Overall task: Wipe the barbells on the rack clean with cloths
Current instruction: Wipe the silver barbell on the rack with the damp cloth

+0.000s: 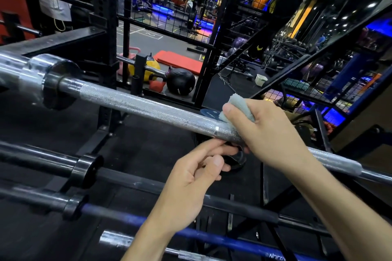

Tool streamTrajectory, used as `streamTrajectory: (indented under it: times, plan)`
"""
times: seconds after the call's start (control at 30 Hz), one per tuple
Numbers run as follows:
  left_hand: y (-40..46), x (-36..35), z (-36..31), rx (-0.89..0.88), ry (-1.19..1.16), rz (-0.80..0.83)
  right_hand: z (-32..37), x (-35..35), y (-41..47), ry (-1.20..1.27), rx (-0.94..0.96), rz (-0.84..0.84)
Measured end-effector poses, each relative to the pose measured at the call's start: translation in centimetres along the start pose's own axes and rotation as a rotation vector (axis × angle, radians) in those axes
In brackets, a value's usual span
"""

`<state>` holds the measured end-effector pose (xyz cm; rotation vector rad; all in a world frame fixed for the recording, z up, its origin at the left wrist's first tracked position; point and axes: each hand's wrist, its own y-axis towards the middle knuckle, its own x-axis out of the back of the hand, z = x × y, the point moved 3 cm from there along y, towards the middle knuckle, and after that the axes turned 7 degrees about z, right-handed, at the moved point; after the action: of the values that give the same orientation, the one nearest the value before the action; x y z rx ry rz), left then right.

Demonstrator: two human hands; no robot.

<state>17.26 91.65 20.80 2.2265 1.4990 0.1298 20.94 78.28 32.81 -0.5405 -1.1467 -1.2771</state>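
A silver knurled barbell (135, 105) runs across the view from upper left to lower right, its collar at the left. My right hand (269, 131) is wrapped over the bar at mid-frame, pressing a pale blue-grey cloth (239, 106) against it. My left hand (195, 178) sits just under the bar, fingertips touching its underside, fingers loosely curled and holding nothing that I can see. Below lie a black barbell (131, 182) and a blue-shafted barbell (212, 237), roughly parallel to the silver bar.
Black rack uprights (106, 27) and wire mesh panels (244, 17) stand behind the bars. Beyond them on the gym floor are a red mat (180, 60), kettlebells (157, 85), a black medicine ball (180, 83) and a yellow ball. A person in white stands at upper left.
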Motion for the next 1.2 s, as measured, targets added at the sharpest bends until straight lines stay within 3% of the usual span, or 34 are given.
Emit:
streamTrajectory:
  times: [0.1, 0.27, 0.4, 0.47, 0.6, 0.77, 0.87, 1.0, 1.1, 1.2]
  plan:
    - [0.1, 0.0, 0.1, -0.013, 0.004, -0.008, 0.3, 0.2, -0.3, 0.036, -0.003, 0.013]
    - [0.2, -0.6, 0.4, -0.022, -0.057, -0.052, -0.8, 3.4, -1.3, 0.535, -0.222, -0.077]
    - [-0.1, -0.6, 0.0, -0.028, -0.068, -0.043, -1.5, 5.3, -3.5, 0.059, -0.066, -0.098]
    - [-0.2, -0.6, 0.0, -0.027, -0.07, -0.04, -1.0, 5.5, -4.4, -0.008, -0.001, -0.11]
    - [-0.6, -0.4, 0.0, -0.021, -0.128, -0.078, -1.3, 5.5, -5.3, -0.226, -0.085, -0.261]
    - [-0.7, -0.2, 0.2, 0.01, -0.164, -0.067, 0.3, 2.1, -5.7, -0.289, -0.082, -0.352]
    - [-0.7, -0.6, 0.6, 0.019, -0.183, -0.071, 2.6, 0.4, -4.6, -0.302, 0.01, -0.439]
    - [-0.3, -1.1, 0.8, 0.028, -0.232, -0.099, 3.5, -0.9, -4.4, -0.314, 0.051, -0.386]
    - [-0.4, -0.8, 0.8, 0.02, -0.22, -0.1, 0.6, 0.9, -5.8, -0.415, -0.035, -0.371]
    - [-0.7, -0.6, 0.7, 0.01, -0.174, -0.057, -1.6, 3.0, -7.9, -0.358, -0.172, -0.423]
